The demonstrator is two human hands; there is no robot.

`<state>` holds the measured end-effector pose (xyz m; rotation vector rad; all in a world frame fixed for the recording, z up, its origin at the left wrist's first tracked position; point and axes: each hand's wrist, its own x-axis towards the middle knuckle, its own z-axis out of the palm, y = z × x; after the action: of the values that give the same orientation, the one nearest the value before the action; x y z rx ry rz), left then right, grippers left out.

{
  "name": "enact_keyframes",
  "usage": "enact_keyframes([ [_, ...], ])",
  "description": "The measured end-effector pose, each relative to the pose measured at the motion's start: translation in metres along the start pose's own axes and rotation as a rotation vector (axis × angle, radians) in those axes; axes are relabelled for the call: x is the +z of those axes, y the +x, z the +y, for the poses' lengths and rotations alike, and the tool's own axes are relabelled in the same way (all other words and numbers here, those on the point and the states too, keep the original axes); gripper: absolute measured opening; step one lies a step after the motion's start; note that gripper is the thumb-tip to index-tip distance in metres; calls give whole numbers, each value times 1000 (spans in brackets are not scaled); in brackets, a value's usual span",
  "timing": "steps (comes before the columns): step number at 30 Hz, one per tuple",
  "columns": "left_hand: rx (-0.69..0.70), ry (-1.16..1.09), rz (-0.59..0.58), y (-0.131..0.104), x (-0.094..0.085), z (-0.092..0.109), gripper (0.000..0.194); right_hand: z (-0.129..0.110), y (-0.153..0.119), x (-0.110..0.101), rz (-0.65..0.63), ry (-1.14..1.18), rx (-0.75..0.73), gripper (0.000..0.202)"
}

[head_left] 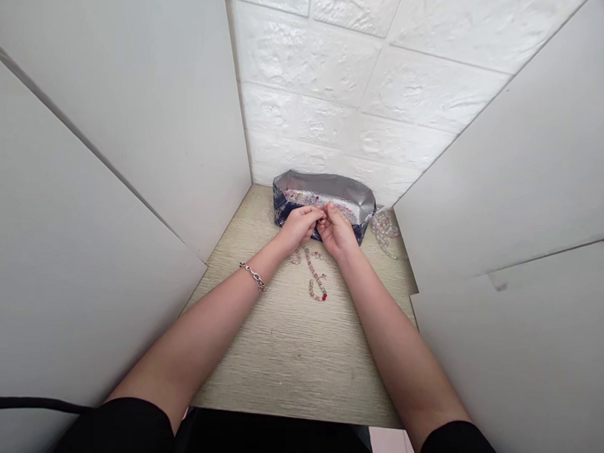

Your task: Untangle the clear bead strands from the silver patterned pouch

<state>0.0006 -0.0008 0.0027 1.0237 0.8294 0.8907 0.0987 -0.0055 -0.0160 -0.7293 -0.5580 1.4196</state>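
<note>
My left hand (pixel 302 225) and my right hand (pixel 337 231) meet at the front edge of an open silver-lined bag (pixel 328 183). Both have their fingers pinched together, and the fingertips touch or nearly touch. Whatever sits between them is too small to make out. Small coloured beads (pixel 303 198) lie inside the bag. Below the hands, a string of beads (pixel 314 274) with a few red ones curves across the wooden tabletop (pixel 296 353). Its upper end runs up towards my hands, where I cannot see whether it is held.
Right of the bag lies a heap of clear beaded strands (pixel 383 230). A white brick-patterned wall (pixel 337 108) rises behind. Pale panels close in the left side (pixel 137 112) and the right side (pixel 515 169). A black cable (pixel 28 404) crosses at lower left.
</note>
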Motion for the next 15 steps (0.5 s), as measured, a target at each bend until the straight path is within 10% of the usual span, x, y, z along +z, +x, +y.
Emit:
enact_keyframes([
  [15,5,-9,10,3,-2,-4,17,1,1,-1,-8,-12,-2,8],
])
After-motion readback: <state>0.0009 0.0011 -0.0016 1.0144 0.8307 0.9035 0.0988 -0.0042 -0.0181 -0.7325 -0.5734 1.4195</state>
